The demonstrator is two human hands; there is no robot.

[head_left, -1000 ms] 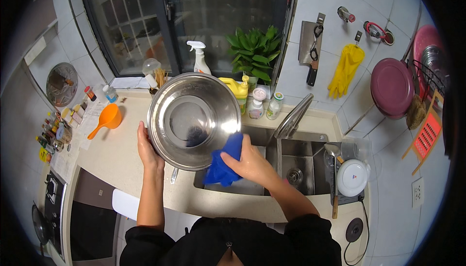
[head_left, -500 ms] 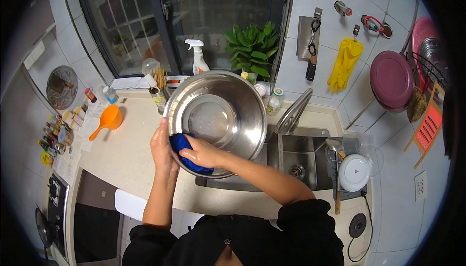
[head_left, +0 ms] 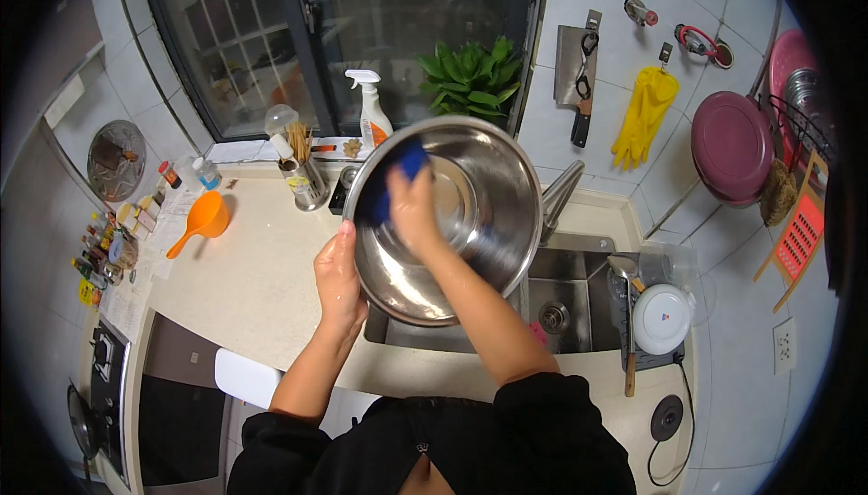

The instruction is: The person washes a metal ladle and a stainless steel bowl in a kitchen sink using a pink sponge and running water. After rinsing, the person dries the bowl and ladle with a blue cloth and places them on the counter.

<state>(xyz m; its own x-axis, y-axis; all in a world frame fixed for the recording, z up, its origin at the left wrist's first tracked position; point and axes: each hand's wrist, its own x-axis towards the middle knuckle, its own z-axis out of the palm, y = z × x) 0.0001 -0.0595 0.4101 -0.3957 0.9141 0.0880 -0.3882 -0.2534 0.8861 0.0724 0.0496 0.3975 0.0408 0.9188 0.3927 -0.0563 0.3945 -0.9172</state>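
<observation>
1. Change: the blue cloth (head_left: 411, 162) has gone from the near-left inside of the steel bowl (head_left: 497, 188) to its far-left wall. The bowl has shifted slightly right. My reading: wiping has reached another stretch of the interior.
2. Bowl position: held up, opening facing the person, above the counter (head_left: 244, 269) and the left part of the sink (head_left: 570, 269).
3. Left hand (head_left: 338, 264): closed on the bowl's left rim, thumb along the edge; fingers behind it hidden from me.
4. Right hand (head_left: 413, 210): inside the bowl, blurred, apparently curled around the cloth; exact finger spread cannot be told.
5. Bowl contents: only cloth and hand noted.
6. Utensil holder (head_left: 309, 191), far left of the bowl: thin wooden sticks (head_left: 300, 144) standing in it.
7. Orange dipper (head_left: 206, 216), left on the counter: contents cannot be told.
8. White spray bottle (head_left: 372, 115), far side: fill level not visible.
</observation>
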